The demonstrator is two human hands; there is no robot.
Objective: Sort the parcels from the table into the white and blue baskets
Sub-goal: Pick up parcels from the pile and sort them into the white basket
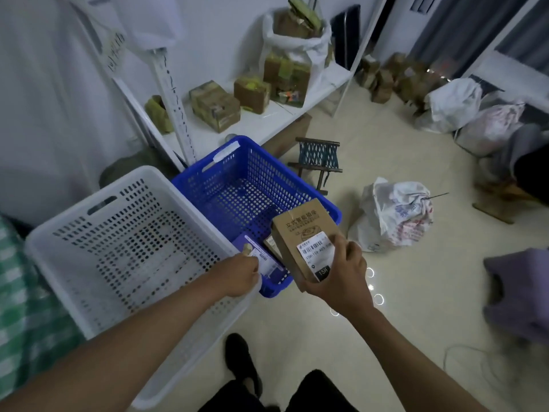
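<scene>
Right hand (338,275) at centre right of the frame, grip curled round a brown box (306,236), thumb across its white barcode label, box tilted above the near right corner of the blue basket (208,185). Left hand (240,275) at centre, over the white basket's (59,242) near right rim, fingers curled, pinching a small tan thing at the fingertips; what it is, cannot tell. Blue basket on the floor at centre, touching the white basket on its left side; inside, near its lower corner, a purple parcel (267,263) with a white label, lying flat, and a second small parcel partly hidden behind the box. White basket at lower left, nothing plainly seen inside it. Low white shelf (267,120) at upper centre, carrying taped brown boxes (215,105) and a white sack (297,40) of more. Tied white bag (395,215) on the floor at right of the blue basket. Small folding stool (319,159) just beyond the blue basket. Green checked cloth (17,307) at the left edge.
</scene>
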